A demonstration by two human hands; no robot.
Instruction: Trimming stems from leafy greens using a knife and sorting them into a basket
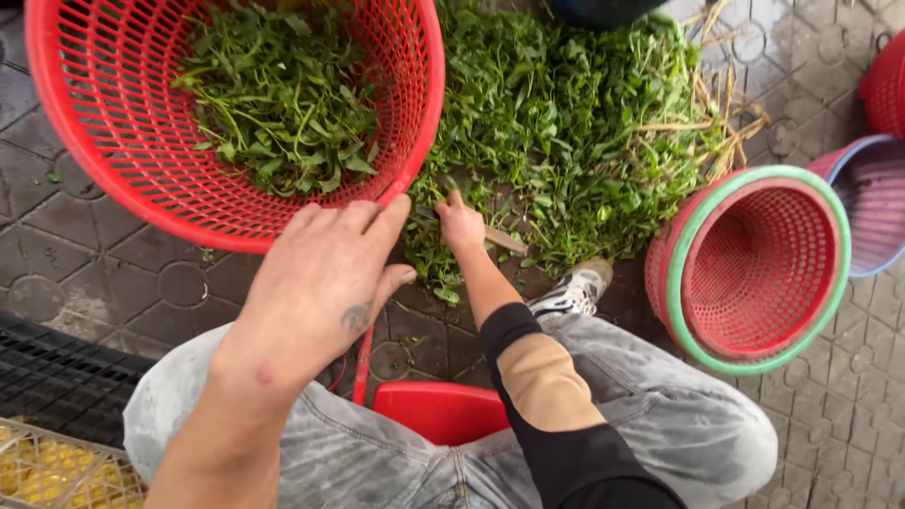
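My left hand [320, 283] hovers palm down in the foreground, fingers stretched toward the near rim of a large red basket [57, 132]. It holds nothing that I can see. The basket contains picked green leafy stems [283, 94]. My right hand [460, 226], further out on a black-sleeved arm, is closed on a thin knife-like tool [504, 240] at the near edge of a big pile of leafy greens [575, 123] lying on the paved ground.
Stacked red baskets with a green rim [754, 273] stand at the right, a blue-rimmed purple basin [872, 203] behind them. A red stool [438, 410] shows between my knees and a shoe [575, 287] beside the pile. A black crate [57, 377] sits at lower left.
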